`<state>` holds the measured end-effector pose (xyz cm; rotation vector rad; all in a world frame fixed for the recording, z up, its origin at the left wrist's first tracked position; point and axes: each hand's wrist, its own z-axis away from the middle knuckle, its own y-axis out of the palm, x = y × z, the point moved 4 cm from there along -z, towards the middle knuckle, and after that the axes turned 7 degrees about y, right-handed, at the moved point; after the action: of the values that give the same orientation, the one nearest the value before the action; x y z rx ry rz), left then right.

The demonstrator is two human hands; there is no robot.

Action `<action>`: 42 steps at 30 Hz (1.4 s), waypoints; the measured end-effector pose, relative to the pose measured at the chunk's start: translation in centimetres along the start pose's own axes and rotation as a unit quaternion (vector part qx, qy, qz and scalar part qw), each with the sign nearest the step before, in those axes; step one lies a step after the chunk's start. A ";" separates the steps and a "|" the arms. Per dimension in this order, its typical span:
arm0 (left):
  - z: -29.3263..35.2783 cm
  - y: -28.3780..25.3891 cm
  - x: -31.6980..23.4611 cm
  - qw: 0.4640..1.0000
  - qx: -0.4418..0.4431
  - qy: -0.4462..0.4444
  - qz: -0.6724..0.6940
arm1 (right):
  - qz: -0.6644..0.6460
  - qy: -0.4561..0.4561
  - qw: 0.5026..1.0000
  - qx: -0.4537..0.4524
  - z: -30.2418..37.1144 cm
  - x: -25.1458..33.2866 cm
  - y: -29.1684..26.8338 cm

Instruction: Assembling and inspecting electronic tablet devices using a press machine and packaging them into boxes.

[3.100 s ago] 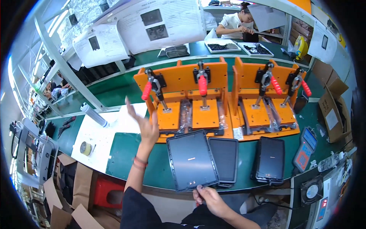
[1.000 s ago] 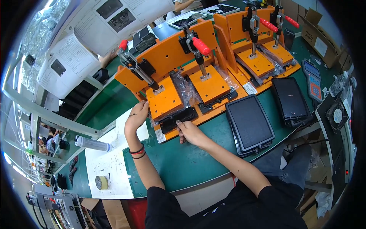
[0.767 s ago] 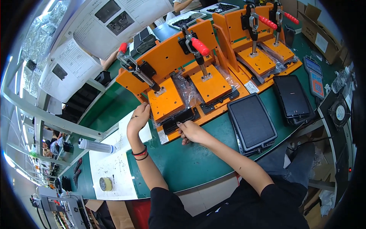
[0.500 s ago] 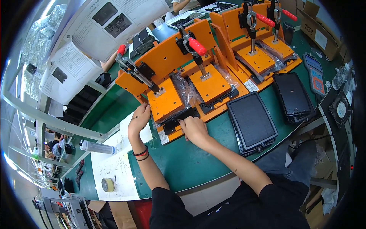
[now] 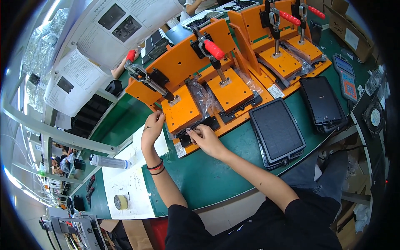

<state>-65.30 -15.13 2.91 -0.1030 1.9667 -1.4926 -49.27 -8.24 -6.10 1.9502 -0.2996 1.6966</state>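
My right hand (image 5: 207, 139) is closed, thumb and index finger pinched at the front edge of the left orange press plate (image 5: 181, 109). Anything between those fingertips is too small to make out. Beneath them lies a flat black part (image 5: 212, 123) on the fixture base. My left hand (image 5: 153, 128) has its fingers curled against the left side of the same plate; its fingertips are partly hidden. Clear plastic film (image 5: 201, 96) shows around the plate. The toggle clamp (image 5: 148, 77) with a red handle presses down on it, and a second clamp (image 5: 214, 56) presses the neighbouring plate (image 5: 230, 92).
To the right, a second orange fixture (image 5: 280, 62) stands beside stacked black panels (image 5: 277, 131) and another black stack (image 5: 323, 102). A handheld device (image 5: 346, 79) lies farther right. On the left are a white cylinder (image 5: 109, 161), a tape roll (image 5: 121, 202) and hanging paper sheets (image 5: 75, 83).
My right hand has shifted slightly left and up, from the black part to the plate's front edge, its thumb and finger now pinched. My left hand stays at the plate's side.
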 end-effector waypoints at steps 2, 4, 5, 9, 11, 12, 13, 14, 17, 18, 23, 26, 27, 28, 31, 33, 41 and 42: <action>-0.1 0.0 -0.1 1.000 0.003 0.005 0.014 | 0.087 -0.007 0.994 -0.072 0.2 -0.2 -0.6; -0.2 -0.1 0.2 0.999 0.005 -0.009 0.042 | 0.062 0.024 0.996 -0.067 0.1 -0.3 -1.3; -0.1 0.0 0.4 0.997 0.005 -0.023 0.071 | 0.038 0.054 0.996 -0.060 0.1 -0.4 -1.5; 0.4 0.8 2.2 0.924 -0.030 -0.125 0.361 | -0.015 0.054 0.997 -0.051 0.4 -0.3 -1.2; 1.4 1.8 1.8 0.883 -0.042 -0.137 0.447 | -0.046 0.065 0.996 -0.033 0.0 -1.1 -1.2; 1.8 2.3 1.6 0.832 -0.058 -0.154 0.530 | -0.046 0.080 0.995 -0.028 0.3 -1.2 -1.1; 2.4 2.0 1.5 0.825 -0.020 -0.163 0.541 | -0.041 0.075 0.996 -0.026 0.3 -1.2 -0.8; 2.2 1.9 1.7 0.825 -0.016 -0.165 0.540 | -0.035 0.070 0.997 -0.023 0.3 -1.1 -0.7; 2.1 1.8 2.8 0.832 -0.041 -0.171 0.526 | -0.057 0.085 0.995 -0.002 0.8 -0.7 -0.6; 2.1 1.9 3.3 0.833 -0.045 -0.174 0.524 | -0.059 0.087 0.994 0.002 0.8 -0.8 -0.3; 0.9 2.9 3.0 0.919 -0.107 -0.186 0.330 | -0.079 0.095 0.992 0.016 0.7 -1.2 -0.6; 0.7 3.6 3.3 0.935 -0.163 -0.193 0.249 | -0.066 0.079 0.995 0.018 0.8 -0.8 -0.5; 0.8 4.1 3.5 0.908 -0.194 -0.173 0.328 | -0.055 0.069 0.996 0.016 0.9 -0.6 -0.5; 0.8 4.5 3.9 0.874 -0.224 -0.152 0.404 | -0.055 0.070 0.996 0.016 0.9 -0.6 -0.4; 0.4 5.0 3.5 0.867 -0.248 -0.121 0.414 | -0.066 0.096 0.993 0.016 0.9 -0.6 -0.7; 0.0 5.6 2.9 0.855 -0.277 -0.109 0.425 | -0.163 0.134 0.977 0.015 0.8 -1.0 -1.2; 0.2 5.2 3.1 0.832 -0.298 -0.109 0.455 | -0.318 0.151 0.935 -0.034 1.8 -1.0 0.0; 0.2 5.1 2.8 0.833 -0.296 -0.108 0.455 | -0.319 0.142 0.936 -0.051 1.9 -1.0 0.0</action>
<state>-65.80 -14.73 -2.94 0.3461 1.7997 -0.2279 -47.85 -9.41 -7.20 1.4694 0.3190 1.4505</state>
